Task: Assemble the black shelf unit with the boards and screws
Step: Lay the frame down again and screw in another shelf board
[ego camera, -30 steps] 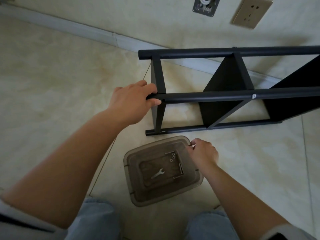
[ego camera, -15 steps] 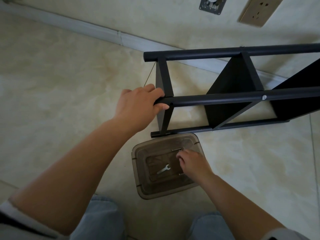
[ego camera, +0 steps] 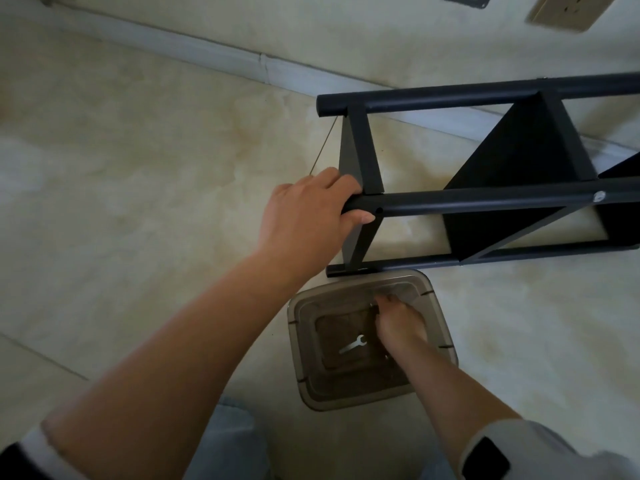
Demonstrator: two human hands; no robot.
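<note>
My left hand (ego camera: 304, 220) is in the middle of the frame, with its fingers and thumb curled round the end of a black bar on the black shelf unit (ego camera: 485, 202). The shelf unit lies on its side on the pale floor (ego camera: 138, 168) and fills the upper right of the frame. Black boards (ego camera: 502, 161) sit between its bars. Just below it, near the bottom middle, is a see-through brown box (ego camera: 304, 358). My right hand (ego camera: 398, 323) is down inside the box with its fingers bent, but I cannot tell if it holds anything. A little silver wrench (ego camera: 353, 344) lies in the box just left of that hand. A wall socket (ego camera: 571, 8) is at the top right. I see no words to read.
</note>
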